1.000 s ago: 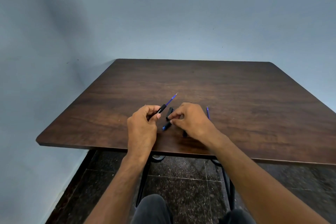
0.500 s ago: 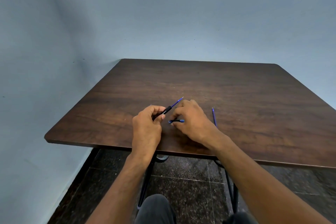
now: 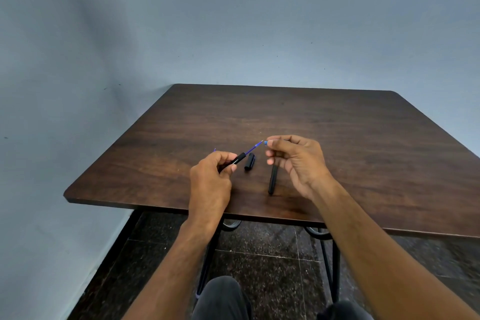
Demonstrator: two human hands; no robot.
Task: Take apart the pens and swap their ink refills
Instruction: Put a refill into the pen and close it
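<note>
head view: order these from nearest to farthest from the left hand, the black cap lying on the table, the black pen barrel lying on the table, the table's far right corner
1. The black cap lies just right of the left hand.
2. The black pen barrel lies further right, partly under the right hand.
3. The far right corner of the table is well beyond both.

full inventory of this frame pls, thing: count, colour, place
table: 1, dark brown wood, fills mid-frame
pen barrel with refill: 1, black with blue refill sticking out, gripped in left hand
pen cap: 1, black, on table between the hands
pen barrel: 1, black, on table under right hand
small pen part: 1, blue, pinched at right fingertips
wall: 1, grey-blue, behind table
floor: dark speckled tiles, below table
left hand: 1, holding the barrel
right hand: 1, raised, pinching the blue part
</note>
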